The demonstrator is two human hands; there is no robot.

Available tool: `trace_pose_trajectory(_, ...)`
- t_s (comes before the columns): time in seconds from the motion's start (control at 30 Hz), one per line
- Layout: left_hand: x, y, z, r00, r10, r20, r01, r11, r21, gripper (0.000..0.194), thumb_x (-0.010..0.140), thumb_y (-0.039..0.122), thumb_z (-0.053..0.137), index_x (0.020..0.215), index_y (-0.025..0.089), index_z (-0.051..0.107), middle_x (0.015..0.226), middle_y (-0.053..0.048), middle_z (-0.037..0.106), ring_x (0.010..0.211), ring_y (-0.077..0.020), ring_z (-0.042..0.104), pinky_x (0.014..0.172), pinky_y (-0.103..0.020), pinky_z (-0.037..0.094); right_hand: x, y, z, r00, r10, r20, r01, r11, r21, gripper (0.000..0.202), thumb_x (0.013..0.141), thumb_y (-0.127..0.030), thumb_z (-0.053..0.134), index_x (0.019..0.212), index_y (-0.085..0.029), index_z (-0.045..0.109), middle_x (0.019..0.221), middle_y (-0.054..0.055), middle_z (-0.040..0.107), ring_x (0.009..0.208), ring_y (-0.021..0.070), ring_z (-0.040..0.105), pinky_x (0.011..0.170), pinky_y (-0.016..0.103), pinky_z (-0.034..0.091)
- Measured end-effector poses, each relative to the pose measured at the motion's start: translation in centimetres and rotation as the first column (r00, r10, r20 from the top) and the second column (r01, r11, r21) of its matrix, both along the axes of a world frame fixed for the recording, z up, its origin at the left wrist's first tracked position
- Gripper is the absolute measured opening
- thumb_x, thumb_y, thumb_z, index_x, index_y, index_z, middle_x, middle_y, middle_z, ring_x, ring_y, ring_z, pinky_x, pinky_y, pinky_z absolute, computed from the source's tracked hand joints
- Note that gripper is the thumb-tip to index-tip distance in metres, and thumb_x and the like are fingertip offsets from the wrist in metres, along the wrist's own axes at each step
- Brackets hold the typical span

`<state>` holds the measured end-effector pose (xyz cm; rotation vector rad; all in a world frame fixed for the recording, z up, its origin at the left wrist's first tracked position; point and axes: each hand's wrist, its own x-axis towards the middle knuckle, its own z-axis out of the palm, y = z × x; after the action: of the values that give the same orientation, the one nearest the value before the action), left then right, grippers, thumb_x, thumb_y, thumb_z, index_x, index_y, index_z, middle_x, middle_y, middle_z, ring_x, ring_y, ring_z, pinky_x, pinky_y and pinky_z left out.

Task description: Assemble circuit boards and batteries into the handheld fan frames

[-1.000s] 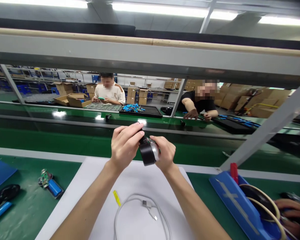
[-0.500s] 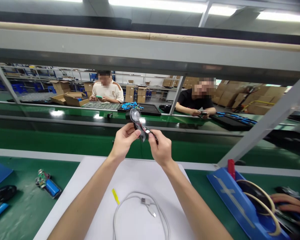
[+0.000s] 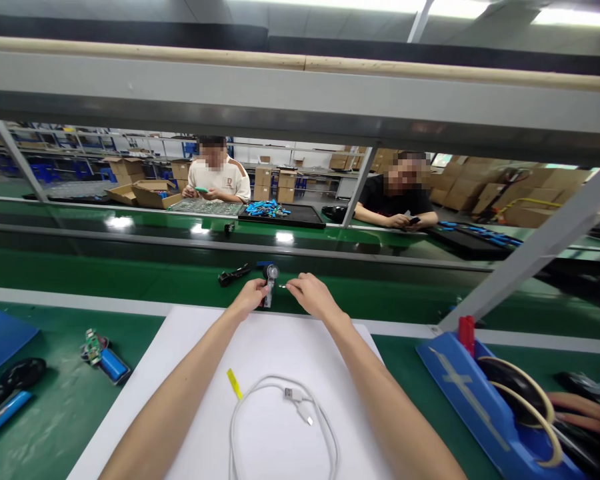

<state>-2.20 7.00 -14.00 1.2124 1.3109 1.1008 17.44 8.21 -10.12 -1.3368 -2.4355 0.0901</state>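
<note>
Over the green belt, my left hand (image 3: pixel 253 298) is closed on the edge of a black device (image 3: pixel 269 285) with a round, clear-looking head and a greyish lower part. My right hand (image 3: pixel 310 293) is just to the right of it, apart from the device. Its thumb and forefinger pinch a small light-coloured piece (image 3: pixel 283 287), too small to name. A black cable-like bundle (image 3: pixel 234 274) lies on the belt left of the device. Nearer me, a coiled white USB cable (image 3: pixel 260 383) with a yellow tag (image 3: pixel 234 383) rests on a white sheet (image 3: pixel 195 373).
Left on the green bench are an opened device with a blue battery (image 3: pixel 113 365) and black parts (image 3: pixel 23 375). At right stands a blue bin (image 3: pixel 465 400), with another person's hand (image 3: pixel 585 410) beyond it. Two people work across the belt. A grey shelf beam (image 3: pixel 300 100) spans above.
Both hands have moved down with the device, uncovering the black bundle on the belt. My right hand has come away from the device, now pinching a small light piece.
</note>
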Motion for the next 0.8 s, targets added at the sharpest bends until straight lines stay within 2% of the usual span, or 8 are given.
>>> trace_pose_trajectory(0.1, 0.0, 1.0, -1.8, 0.988, 0.056, -0.145, -0.056, 0.998, 0.007, 0.026, 0.094, 0.036, 0.061, 0.105, 0.013, 0.063, 0.089, -0.003, 0.065, 0.075, -0.0144, 0.063, 0.070, -0.032, 0.055, 0.0, 1.0, -2.2, 0.999, 0.029, 0.019, -0.029, 1.000, -0.004, 0.031, 0.101, -0.030, 0.048, 0.122, -0.022, 0.069, 0.114, 0.012, 0.064, 0.109, 0.0264, 0.054, 0.091, 0.035, 0.041)
trace_pose_trajectory(0.17, -0.4, 1.4, -2.2, 0.967, 0.093, -0.238, -0.090, 0.996, 0.024, 0.027, 0.095, 0.036, 0.059, 0.110, 0.013, 0.062, 0.100, -0.006, 0.066, 0.084, -0.0160, 0.065, 0.075, -0.035, 0.057, -0.1, 1.2, -3.4, 0.999, 0.030, 0.011, -0.030, 0.999, -0.016, 0.039, 0.097, -0.028, 0.055, 0.133, -0.017, 0.062, 0.124, 0.015, 0.060, 0.117, 0.0301, 0.051, 0.098, 0.040, 0.040)
trace_pose_trajectory(0.27, -1.4, 1.5, -2.5, 0.919, 0.142, -0.369, -0.132, 0.990, 0.053, 0.030, 0.095, 0.037, 0.059, 0.113, 0.014, 0.063, 0.107, -0.008, 0.066, 0.093, -0.0187, 0.065, 0.082, -0.039, 0.057, -0.5, 0.9, -4.7, 0.999, 0.027, -0.037, -0.028, 1.000, -0.008, 0.045, 0.094, -0.025, 0.057, 0.137, -0.013, 0.057, 0.128, 0.017, 0.058, 0.123, 0.0327, 0.048, 0.102, 0.045, 0.039)
trace_pose_trajectory(0.43, -2.5, 0.9, -2.8, 0.795, 0.225, -0.563, -0.183, 0.974, 0.131, 0.029, 0.095, 0.037, 0.060, 0.114, 0.015, 0.063, 0.116, -0.009, 0.065, 0.104, -0.0216, 0.064, 0.091, -0.043, 0.054, -1.5, 0.2, -6.2, 0.977, 0.046, -0.206, -0.031, 0.997, 0.076, 0.031, 0.097, -0.021, 0.044, 0.121, -0.017, 0.064, 0.119, 0.012, 0.061, 0.113, 0.0267, 0.053, 0.100, 0.042, 0.041)
trace_pose_trajectory(0.6, -3.3, 0.3, -2.6, 0.609, 0.342, -0.715, -0.266, 0.938, 0.222, 0.026, 0.094, 0.035, 0.060, 0.110, 0.015, 0.065, 0.120, -0.010, 0.063, 0.115, -0.0252, 0.058, 0.100, -0.048, 0.048, -1.6, 0.4, -7.3, 0.912, 0.083, -0.402, -0.040, 0.993, 0.114, 0.027, 0.095, -0.021, 0.041, 0.102, -0.017, 0.067, 0.105, 0.011, 0.064, 0.101, 0.0248, 0.056, 0.095, 0.039, 0.044)
trace_pose_trajectory(0.7, -5.0, -0.1, -1.9, 0.488, 0.442, -0.752, -0.347, 0.889, 0.298, 0.025, 0.096, 0.028, 0.051, 0.113, 0.017, 0.067, 0.132, -0.016, 0.057, 0.133, -0.0320, 0.044, 0.109, -0.052, 0.037, -1.5, 0.7, -7.6, 0.865, 0.073, -0.496, -0.029, 0.995, 0.096, 0.027, 0.094, -0.023, 0.041, 0.098, -0.017, 0.067, 0.102, 0.010, 0.064, 0.098, 0.0248, 0.057, 0.090, 0.039, 0.046)
trace_pose_trajectory(0.8, -7.5, -0.5, -1.4, 0.391, 0.521, -0.759, -0.431, 0.832, 0.349, 0.047, 0.093, 0.019, 0.051, 0.140, 0.020, 0.051, 0.155, -0.018, 0.035, 0.148, -0.0363, 0.019, 0.117, -0.055, 0.021, -1.4, 0.9, -7.7, 0.835, 0.052, -0.548, -0.022, 0.998, 0.061, 0.027, 0.092, -0.025, 0.043, 0.096, -0.017, 0.068, 0.100, 0.010, 0.065, 0.095, 0.0247, 0.059, 0.087, 0.039, 0.047)
